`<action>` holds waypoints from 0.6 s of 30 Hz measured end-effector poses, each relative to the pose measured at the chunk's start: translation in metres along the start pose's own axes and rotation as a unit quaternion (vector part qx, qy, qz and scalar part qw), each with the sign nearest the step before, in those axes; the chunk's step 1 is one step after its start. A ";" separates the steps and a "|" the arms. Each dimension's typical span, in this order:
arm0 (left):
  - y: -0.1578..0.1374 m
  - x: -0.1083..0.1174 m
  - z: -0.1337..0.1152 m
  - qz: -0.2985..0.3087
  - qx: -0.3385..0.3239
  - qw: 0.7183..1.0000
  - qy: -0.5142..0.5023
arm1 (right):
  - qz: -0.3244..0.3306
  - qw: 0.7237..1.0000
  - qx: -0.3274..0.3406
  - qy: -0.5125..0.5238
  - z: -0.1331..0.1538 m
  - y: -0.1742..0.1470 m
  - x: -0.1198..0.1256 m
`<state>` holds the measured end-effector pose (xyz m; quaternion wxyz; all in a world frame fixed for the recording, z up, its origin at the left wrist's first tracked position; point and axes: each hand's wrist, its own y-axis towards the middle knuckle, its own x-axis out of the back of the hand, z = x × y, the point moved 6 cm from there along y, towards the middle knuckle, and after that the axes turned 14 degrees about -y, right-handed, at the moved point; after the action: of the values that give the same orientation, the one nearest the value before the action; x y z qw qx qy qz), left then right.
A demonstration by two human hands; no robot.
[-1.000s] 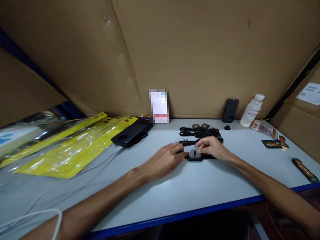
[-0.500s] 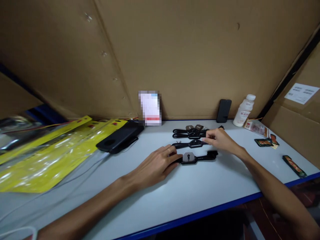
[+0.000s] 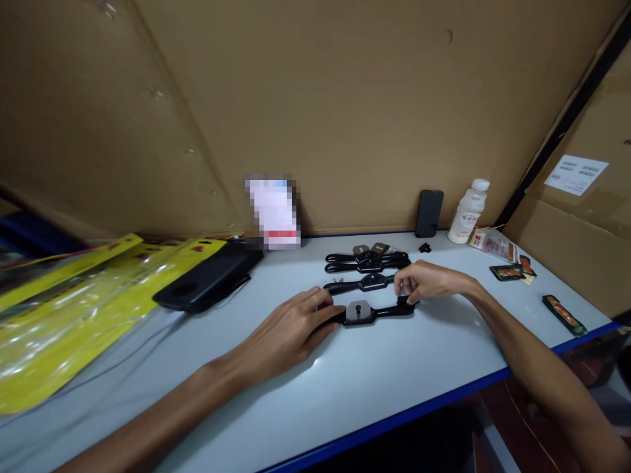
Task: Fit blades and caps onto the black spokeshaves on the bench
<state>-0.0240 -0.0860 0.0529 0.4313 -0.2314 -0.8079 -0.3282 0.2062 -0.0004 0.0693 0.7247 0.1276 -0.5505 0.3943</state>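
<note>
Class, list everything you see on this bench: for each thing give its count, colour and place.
Black two-handled tool: one, nearest, both hands on it.
Other black tools: about three, behind it.
Yellow packets: several, left.
Black case: one, beside packets.
Phone: one, black, against cardboard wall.
Bottle: one, white, beside phone.
Small sachets: several, right.
Table: one, white, blue edge.
Left hand: on left handle.
Right hand: on right handle.

Left hand on left handle of black spokeshave, right hand on its right handle, more spokeshaves just behind it, white bottle far right behind.
</note>
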 end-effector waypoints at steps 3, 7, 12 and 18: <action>0.000 0.000 0.000 0.007 0.002 1.000 0.004 | 0.015 1.000 0.001 0.025 -0.006 -0.001 0.002; 0.001 -0.001 0.000 0.011 0.006 1.000 0.001 | -0.008 0.998 0.007 0.054 -0.011 -0.009 0.014; 0.002 -0.003 0.000 0.014 0.011 1.000 -0.001 | -0.015 0.982 0.020 0.189 0.007 -0.009 0.011; 0.003 -0.003 -0.002 0.013 0.009 1.000 0.019 | -0.108 0.938 0.001 0.329 0.034 0.011 -0.007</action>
<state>-0.0193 -0.0859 0.0528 0.4532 -0.2321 -0.7990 -0.3197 0.1745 -0.0173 0.0725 0.9035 0.0503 -0.2642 0.3336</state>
